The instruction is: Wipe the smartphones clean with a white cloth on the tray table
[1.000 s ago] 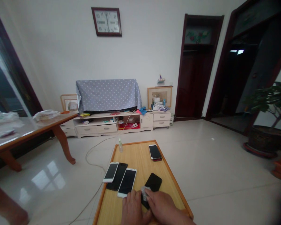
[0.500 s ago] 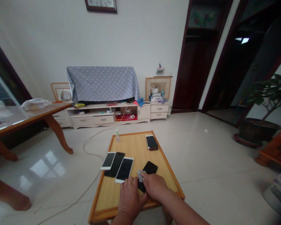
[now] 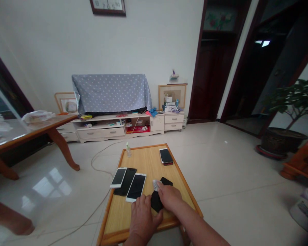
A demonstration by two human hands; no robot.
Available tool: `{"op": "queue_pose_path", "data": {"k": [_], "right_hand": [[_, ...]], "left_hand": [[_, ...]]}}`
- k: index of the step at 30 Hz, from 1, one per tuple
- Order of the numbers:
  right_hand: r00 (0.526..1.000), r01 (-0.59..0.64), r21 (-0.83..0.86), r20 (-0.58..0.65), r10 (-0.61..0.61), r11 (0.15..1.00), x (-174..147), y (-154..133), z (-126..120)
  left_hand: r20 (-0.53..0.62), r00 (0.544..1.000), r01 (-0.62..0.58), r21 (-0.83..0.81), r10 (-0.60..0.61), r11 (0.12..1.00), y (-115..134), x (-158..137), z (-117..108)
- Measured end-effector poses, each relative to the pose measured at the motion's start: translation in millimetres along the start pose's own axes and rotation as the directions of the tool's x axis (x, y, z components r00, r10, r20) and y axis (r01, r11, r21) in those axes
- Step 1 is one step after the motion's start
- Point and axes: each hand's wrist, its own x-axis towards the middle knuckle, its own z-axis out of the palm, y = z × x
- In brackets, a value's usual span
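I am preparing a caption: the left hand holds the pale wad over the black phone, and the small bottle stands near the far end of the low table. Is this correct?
Not quite: the head view shows the right hand, not the left hand, holding the pale wad over the black phone. The small bottle does stand near the far end of the low table.

A dark-framed clock [image 3: 108, 7] is cut off by the top edge, left of centre; beneath it, a grey dotted cloth [image 3: 111, 93] drapes above a low white cabinet [image 3: 100, 133]; a plastic bag [image 3: 38, 116] lies on a brown table [image 3: 53, 122] at the left; a dark door [image 3: 207, 75] stands upper right; a potted plant [image 3: 282, 139] sits at far right, above a pale bucket [image 3: 306, 209].
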Motion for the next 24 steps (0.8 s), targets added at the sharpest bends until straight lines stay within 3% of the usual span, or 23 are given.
{"op": "queue_pose_path", "data": {"k": [4, 11, 14, 20, 24], "right_hand": [[0.995, -0.103, 0.012, -0.018, 0.103, 0.995, 5.5, 21.8, -10.5], [1.000, -0.002, -0.009, -0.028, 0.002, 1.000, -27.7, 42.6, -2.4], [0.999, -0.003, 0.008, -0.036, 0.004, 1.000, -26.7, 47.1, -3.9], [0.996, -0.070, 0.040, -0.060, 0.073, 0.997, 4.4, 33.3, -3.0], [0.994, -0.100, 0.031, -0.040, 0.101, 0.995, 6.8, 25.3, 1.0]], "left_hand": [[-0.022, 1.000, 0.006, -0.013, -0.006, 1.000, -1.7, -1.6, 2.1], [-0.009, 1.000, 0.005, -0.017, -0.005, 1.000, -4.7, -1.6, 2.1], [-0.021, 1.000, 0.007, -0.033, -0.008, 0.999, -4.2, -2.1, 1.2], [0.003, 1.000, 0.031, -0.015, -0.031, 0.999, -1.5, -3.2, -1.6], [-0.001, 1.000, 0.016, -0.006, -0.016, 1.000, 0.4, -2.9, -4.6]]}}
